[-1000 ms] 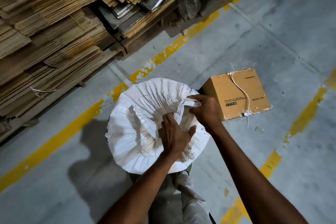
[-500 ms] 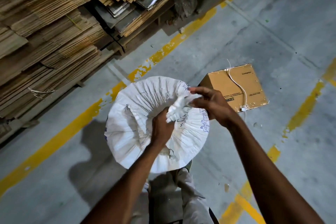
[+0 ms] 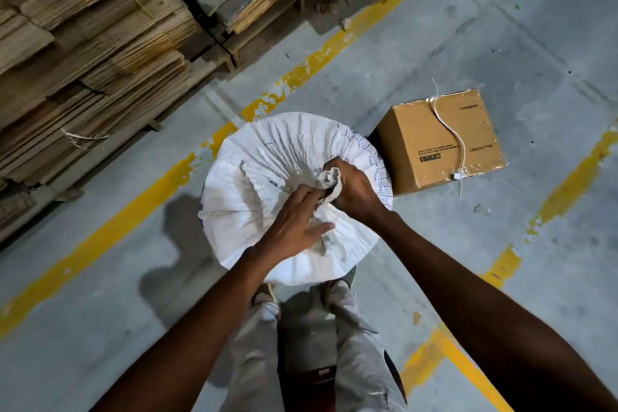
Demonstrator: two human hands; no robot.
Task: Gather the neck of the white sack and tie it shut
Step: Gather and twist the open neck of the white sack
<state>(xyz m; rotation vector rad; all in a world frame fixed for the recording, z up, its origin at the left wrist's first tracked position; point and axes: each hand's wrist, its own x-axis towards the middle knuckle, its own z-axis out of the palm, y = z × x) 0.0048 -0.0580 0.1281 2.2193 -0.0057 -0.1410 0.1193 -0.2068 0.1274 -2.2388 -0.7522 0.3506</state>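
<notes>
A full white woven sack (image 3: 267,174) stands upright on the concrete floor in front of my legs, its top pleated toward the middle. My right hand (image 3: 354,189) is closed around the bunched neck (image 3: 329,179), whose crumpled end sticks out above my fist. My left hand (image 3: 294,224) rests on the sack's top just beside the neck, fingers spread and reaching toward it, thumb out to the right. A white cord (image 3: 449,135) lies loose on a nearby box.
A brown cardboard box (image 3: 434,147) sits on the floor right of the sack, touching it. Stacks of flattened cardboard (image 3: 93,43) on pallets fill the upper left. Yellow painted lines (image 3: 133,207) cross the grey floor.
My right hand has closed fully around the gathered neck. My left hand has let go of the neck and opened, now lying flat on the sack top beside it.
</notes>
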